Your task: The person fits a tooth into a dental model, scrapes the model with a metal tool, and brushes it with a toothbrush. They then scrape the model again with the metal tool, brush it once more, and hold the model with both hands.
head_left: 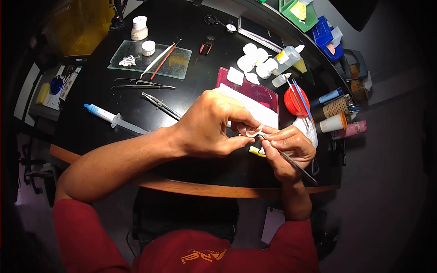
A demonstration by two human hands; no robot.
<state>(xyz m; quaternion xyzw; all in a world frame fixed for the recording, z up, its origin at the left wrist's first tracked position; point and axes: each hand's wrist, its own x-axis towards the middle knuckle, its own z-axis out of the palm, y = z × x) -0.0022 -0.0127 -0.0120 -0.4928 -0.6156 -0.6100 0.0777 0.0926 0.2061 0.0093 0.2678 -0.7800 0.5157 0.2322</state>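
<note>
My left hand [214, 125] pinches a small, curved pink-and-white piece [248, 130] between thumb and fingers, holding it up in front of me above the black table [200, 170]. My right hand [291, 148] grips a slim metal tool [298, 167] like a pen, its tip right at the piece; whether the 2 touch, I cannot tell. Just below my fingers lies a small yellow-and-white item [257, 151]. Beyond my hands, a white sheet [248, 103] partly covers a maroon plate [264, 89], with a red round container [295, 101] to its right. Left of my left hand lie a blue-capped syringe [102, 113] and tweezers [143, 86]; farther back, a glass slab [180, 70] holds 1 white jar [148, 48] and a red-handled brush [165, 60].
</note>
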